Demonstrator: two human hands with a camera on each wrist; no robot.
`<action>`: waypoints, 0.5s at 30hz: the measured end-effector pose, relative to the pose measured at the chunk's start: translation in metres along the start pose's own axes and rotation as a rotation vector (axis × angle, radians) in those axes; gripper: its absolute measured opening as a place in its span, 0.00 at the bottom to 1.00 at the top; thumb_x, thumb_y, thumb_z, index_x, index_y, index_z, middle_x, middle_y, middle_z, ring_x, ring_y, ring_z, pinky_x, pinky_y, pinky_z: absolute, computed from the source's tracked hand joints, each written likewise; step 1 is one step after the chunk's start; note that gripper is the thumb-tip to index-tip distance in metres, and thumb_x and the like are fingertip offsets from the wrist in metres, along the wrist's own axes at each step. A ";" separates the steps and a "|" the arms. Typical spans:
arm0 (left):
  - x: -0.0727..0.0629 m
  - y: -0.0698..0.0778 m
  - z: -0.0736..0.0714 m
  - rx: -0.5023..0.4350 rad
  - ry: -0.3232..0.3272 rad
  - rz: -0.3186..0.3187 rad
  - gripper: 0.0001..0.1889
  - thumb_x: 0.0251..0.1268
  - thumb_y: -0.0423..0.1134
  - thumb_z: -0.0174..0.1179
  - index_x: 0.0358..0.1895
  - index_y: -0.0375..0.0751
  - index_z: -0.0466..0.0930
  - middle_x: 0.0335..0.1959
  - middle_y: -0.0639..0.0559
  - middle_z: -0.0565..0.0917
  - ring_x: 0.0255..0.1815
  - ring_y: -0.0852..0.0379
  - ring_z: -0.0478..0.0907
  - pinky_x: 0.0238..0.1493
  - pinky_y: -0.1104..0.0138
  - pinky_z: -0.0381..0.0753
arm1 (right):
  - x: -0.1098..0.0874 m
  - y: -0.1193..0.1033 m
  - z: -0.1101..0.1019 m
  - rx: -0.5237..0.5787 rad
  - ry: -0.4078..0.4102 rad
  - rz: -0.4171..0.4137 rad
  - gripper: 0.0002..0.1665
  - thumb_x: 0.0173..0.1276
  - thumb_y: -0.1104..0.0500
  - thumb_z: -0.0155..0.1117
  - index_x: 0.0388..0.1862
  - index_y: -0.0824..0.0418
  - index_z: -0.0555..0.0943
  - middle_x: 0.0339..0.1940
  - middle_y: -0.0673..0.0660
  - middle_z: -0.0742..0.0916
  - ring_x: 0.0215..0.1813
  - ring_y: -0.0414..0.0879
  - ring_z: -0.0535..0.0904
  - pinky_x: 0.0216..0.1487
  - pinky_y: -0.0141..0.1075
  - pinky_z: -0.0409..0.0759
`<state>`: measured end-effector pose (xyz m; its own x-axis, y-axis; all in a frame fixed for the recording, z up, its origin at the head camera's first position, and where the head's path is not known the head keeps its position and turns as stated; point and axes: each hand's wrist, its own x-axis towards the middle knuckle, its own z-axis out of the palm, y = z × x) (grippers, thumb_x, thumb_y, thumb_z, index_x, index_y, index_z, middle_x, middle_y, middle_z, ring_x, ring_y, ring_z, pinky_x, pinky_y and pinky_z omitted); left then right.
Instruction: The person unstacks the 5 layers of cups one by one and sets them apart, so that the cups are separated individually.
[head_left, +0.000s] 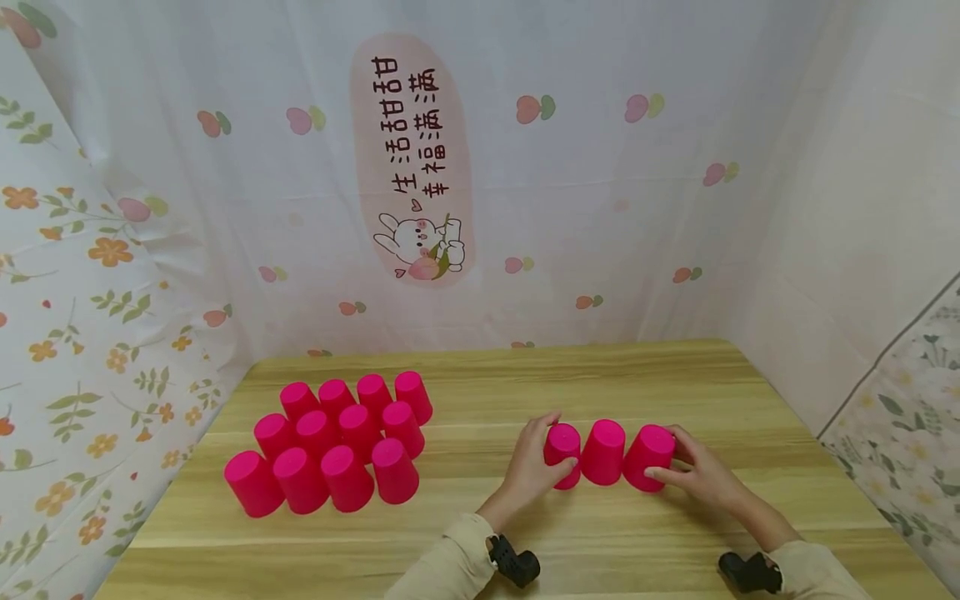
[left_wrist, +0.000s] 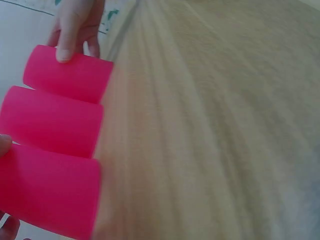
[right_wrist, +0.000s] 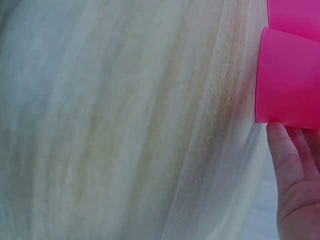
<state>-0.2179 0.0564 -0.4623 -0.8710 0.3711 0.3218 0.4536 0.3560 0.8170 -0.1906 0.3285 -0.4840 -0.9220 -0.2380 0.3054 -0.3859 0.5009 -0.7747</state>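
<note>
Three pink cups stand upside down in a short row on the right half of the table. My left hand (head_left: 527, 463) holds the left cup (head_left: 563, 437), thumb on its near side and fingers around the far side. Between the hands, untouched, is the middle cup (head_left: 603, 454). The right cup (head_left: 648, 452) is held by my right hand (head_left: 699, 472), with the thumb across its front. In the left wrist view, the left cup (left_wrist: 50, 192) is nearest the camera. The right wrist view has my fingers (right_wrist: 286, 155) against the right cup's wall (right_wrist: 290, 80).
On the left half of the table (head_left: 480, 533), several more pink cups (head_left: 353, 479) stand upside down in three rows. A printed white curtain (head_left: 600, 208) hangs behind the table, with flowered cloth (head_left: 112, 333) at the left. Black wrist mounts (head_left: 514, 562) sit at both sleeves.
</note>
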 end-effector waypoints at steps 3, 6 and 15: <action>-0.003 -0.005 0.006 -0.025 0.008 -0.050 0.32 0.48 0.34 0.65 0.59 0.37 0.63 0.50 0.48 0.71 0.51 0.51 0.68 0.43 0.68 0.75 | 0.000 -0.001 0.000 -0.004 -0.004 0.000 0.28 0.51 0.62 0.68 0.49 0.64 0.67 0.42 0.53 0.78 0.43 0.30 0.74 0.38 0.27 0.76; -0.005 -0.009 0.008 -0.062 0.014 -0.086 0.32 0.48 0.34 0.64 0.59 0.39 0.63 0.49 0.50 0.71 0.50 0.53 0.68 0.43 0.67 0.74 | 0.000 -0.002 0.000 -0.010 -0.003 0.008 0.28 0.51 0.62 0.68 0.49 0.64 0.67 0.42 0.55 0.78 0.43 0.29 0.74 0.38 0.28 0.76; 0.001 -0.016 -0.008 -0.064 0.134 -0.112 0.28 0.48 0.35 0.64 0.56 0.39 0.65 0.47 0.48 0.72 0.47 0.50 0.70 0.43 0.62 0.74 | 0.000 -0.004 0.000 -0.010 -0.001 0.014 0.28 0.51 0.62 0.68 0.49 0.64 0.67 0.42 0.54 0.78 0.43 0.29 0.74 0.38 0.28 0.77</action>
<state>-0.2273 0.0438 -0.4716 -0.9346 0.2131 0.2849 0.3435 0.3316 0.8787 -0.1886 0.3265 -0.4809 -0.9272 -0.2321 0.2940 -0.3734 0.5125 -0.7733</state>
